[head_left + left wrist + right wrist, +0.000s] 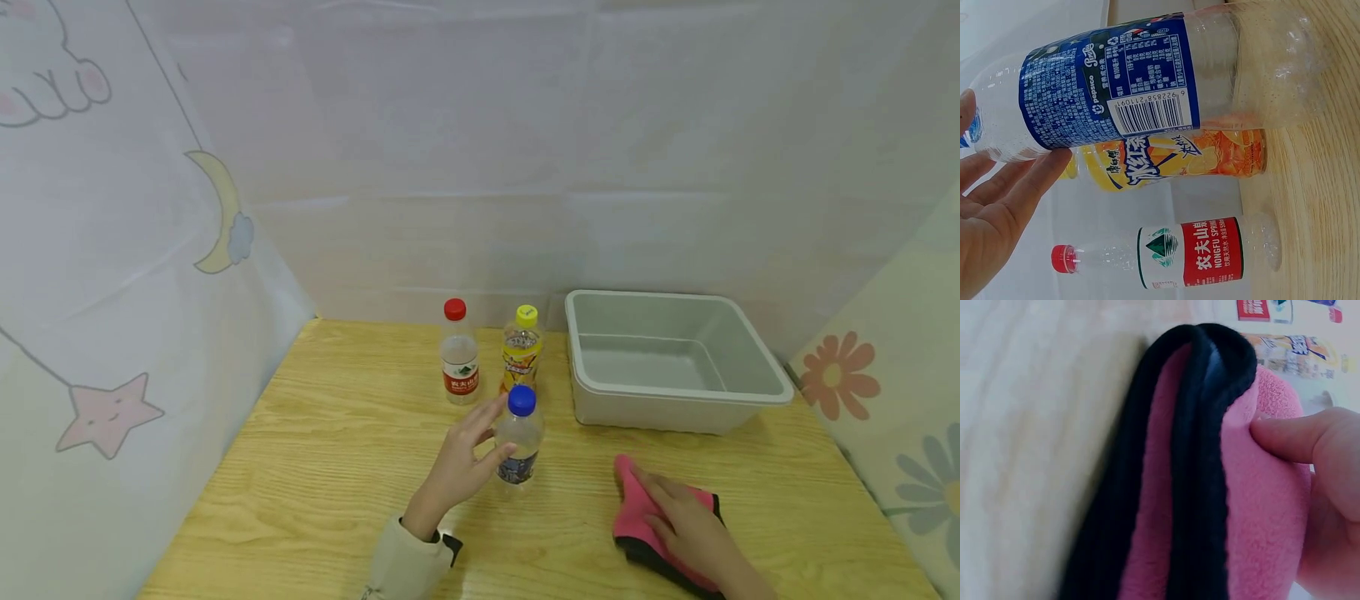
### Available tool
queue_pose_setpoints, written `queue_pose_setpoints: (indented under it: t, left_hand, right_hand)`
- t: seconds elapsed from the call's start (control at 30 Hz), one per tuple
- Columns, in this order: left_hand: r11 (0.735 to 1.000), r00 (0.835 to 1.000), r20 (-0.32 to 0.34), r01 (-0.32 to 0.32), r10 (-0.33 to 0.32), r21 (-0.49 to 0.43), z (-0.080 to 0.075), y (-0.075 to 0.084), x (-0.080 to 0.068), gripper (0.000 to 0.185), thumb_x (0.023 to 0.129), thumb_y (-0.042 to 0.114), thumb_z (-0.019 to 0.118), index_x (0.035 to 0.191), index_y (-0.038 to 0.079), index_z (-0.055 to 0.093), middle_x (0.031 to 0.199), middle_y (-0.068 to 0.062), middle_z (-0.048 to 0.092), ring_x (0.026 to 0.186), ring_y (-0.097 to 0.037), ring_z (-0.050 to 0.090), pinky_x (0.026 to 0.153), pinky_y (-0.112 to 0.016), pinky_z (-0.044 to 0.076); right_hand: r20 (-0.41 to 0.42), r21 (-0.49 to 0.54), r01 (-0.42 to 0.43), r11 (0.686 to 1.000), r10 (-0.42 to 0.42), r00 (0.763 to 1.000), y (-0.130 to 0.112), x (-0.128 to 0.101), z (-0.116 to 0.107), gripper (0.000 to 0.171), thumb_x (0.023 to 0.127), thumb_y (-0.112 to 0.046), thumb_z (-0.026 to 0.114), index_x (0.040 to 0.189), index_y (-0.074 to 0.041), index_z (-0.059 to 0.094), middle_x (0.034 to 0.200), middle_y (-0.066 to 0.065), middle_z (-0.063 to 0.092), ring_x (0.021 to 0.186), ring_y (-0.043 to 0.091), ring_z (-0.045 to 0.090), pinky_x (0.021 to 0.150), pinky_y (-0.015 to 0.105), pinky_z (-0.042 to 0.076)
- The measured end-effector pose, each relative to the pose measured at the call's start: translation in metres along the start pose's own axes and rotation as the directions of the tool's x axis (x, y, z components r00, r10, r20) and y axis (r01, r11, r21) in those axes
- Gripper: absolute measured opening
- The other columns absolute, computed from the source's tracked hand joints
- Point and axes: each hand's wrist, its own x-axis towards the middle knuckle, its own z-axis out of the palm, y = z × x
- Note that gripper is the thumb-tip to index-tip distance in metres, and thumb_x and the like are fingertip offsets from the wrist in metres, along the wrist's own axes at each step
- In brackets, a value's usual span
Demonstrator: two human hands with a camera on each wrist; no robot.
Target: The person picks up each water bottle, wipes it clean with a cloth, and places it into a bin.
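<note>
On the wooden table [322, 433], the grey tub [675, 358] sits at two o'clock. The folded pink cloth [637, 508] lies flat under the right hand [686, 521]. The Pepsi bottle [519, 437] stands upright at centre, blue cap up; the left hand [461, 467], fingers loosely spread, touches its side.

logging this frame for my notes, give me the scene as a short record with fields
left hand: left hand with fingers spread, touching the blue-capped bottle
right hand: right hand resting flat on the folded pink cloth
behind: red-capped bottle and yellow-capped bottle, both upright
right rear: grey tub, nothing visible inside
surface: wooden table
grip: neither hand plainly closed round anything
</note>
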Motion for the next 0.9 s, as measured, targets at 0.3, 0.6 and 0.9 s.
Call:
queue_pose_setpoints:
  t: [0.3, 0.6, 0.9]
  left_hand:
    - [1.000, 1.000, 0.002, -0.009, 0.009, 0.000, -0.001, 0.000, -0.001, 0.054, 0.088, 0.010, 0.061, 0.135, -0.002, 0.039, 0.135, -0.019, 0.042, 0.119, -0.033, 0.045, 0.082, -0.042, 0.050]
    - [1.000, 1.000, 0.010, -0.003, 0.003, 0.002, 0.000, 0.000, -0.001, 0.055, 0.087, 0.009, 0.061, 0.136, -0.001, 0.038, 0.134, -0.018, 0.043, 0.117, -0.033, 0.047, 0.084, -0.037, 0.049]
    - [1.000, 1.000, 0.008, -0.008, 0.008, 0.004, 0.000, 0.000, -0.001, 0.055, 0.088, 0.011, 0.061, 0.137, 0.000, 0.037, 0.135, -0.017, 0.042, 0.117, -0.032, 0.047, 0.084, -0.040, 0.049]
  right_hand:
    - [0.072, -0.021, -0.019, 1.000, 0.021, 0.997, -0.006, 0.003, 0.016, 0.056, 0.081, -0.025, 0.069, 0.130, -0.007, 0.051, 0.122, 0.018, 0.052, 0.106, 0.039, 0.049, 0.079, 0.054, 0.046]
    - [0.191, 0.007, -0.073, 0.997, 0.071, 0.979, -0.003, 0.000, 0.017, 0.064, 0.081, -0.043, 0.065, 0.134, -0.011, 0.047, 0.130, 0.018, 0.043, 0.113, 0.041, 0.040, 0.081, 0.059, 0.041]
    - [0.097, 0.203, -0.207, 0.957, 0.191, 0.977, 0.009, 0.001, -0.004, 0.061, 0.086, -0.032, 0.063, 0.131, 0.003, 0.043, 0.117, 0.022, 0.055, 0.107, 0.042, 0.050, 0.083, 0.057, 0.043]
